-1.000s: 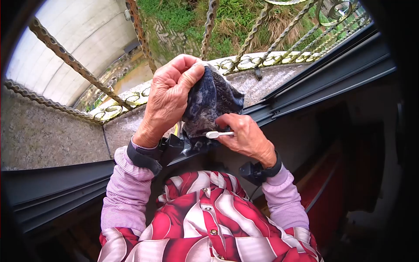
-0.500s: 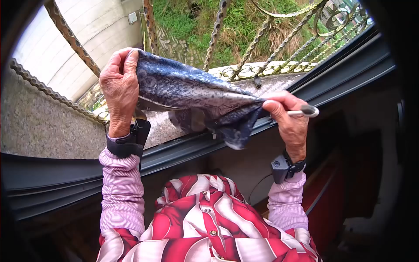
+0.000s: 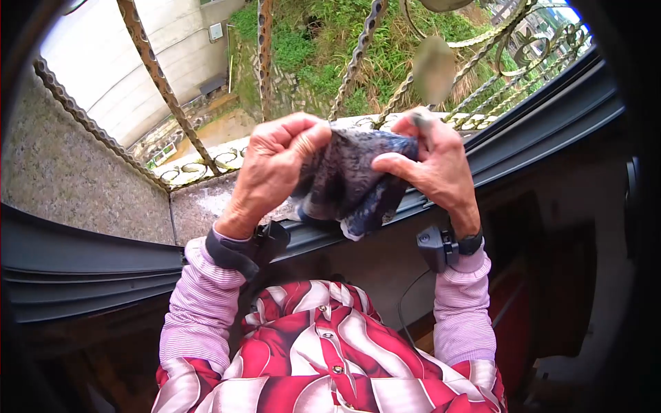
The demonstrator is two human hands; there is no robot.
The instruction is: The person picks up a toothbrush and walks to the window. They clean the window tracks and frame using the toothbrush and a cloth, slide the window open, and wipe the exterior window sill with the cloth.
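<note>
A dark blue and grey mottled cloth (image 3: 358,172) hangs bunched between my two hands, over the window sill. My left hand (image 3: 279,162) is closed, pinching its upper left corner between thumb and fingers. On the other side my right hand (image 3: 437,162) grips the cloth's upper right edge, thumb in front and fingers curled behind. A small grey bit (image 3: 421,121) shows at the right fingers; its kind is unclear. The cloth's lower folds droop toward the dark window frame (image 3: 310,236).
Rusty twisted metal bars (image 3: 162,86) form a grille outside the window. A speckled stone ledge (image 3: 86,175) lies inside it. Beyond are a pale wall (image 3: 144,48) and green plants (image 3: 296,48). A blurred oval (image 3: 434,69) appears above my right hand.
My left hand has moved right and down, toward my right hand. The cloth, stretched out before, is now gathered. The white-rimmed thing at my right fingers no longer shows clearly.
</note>
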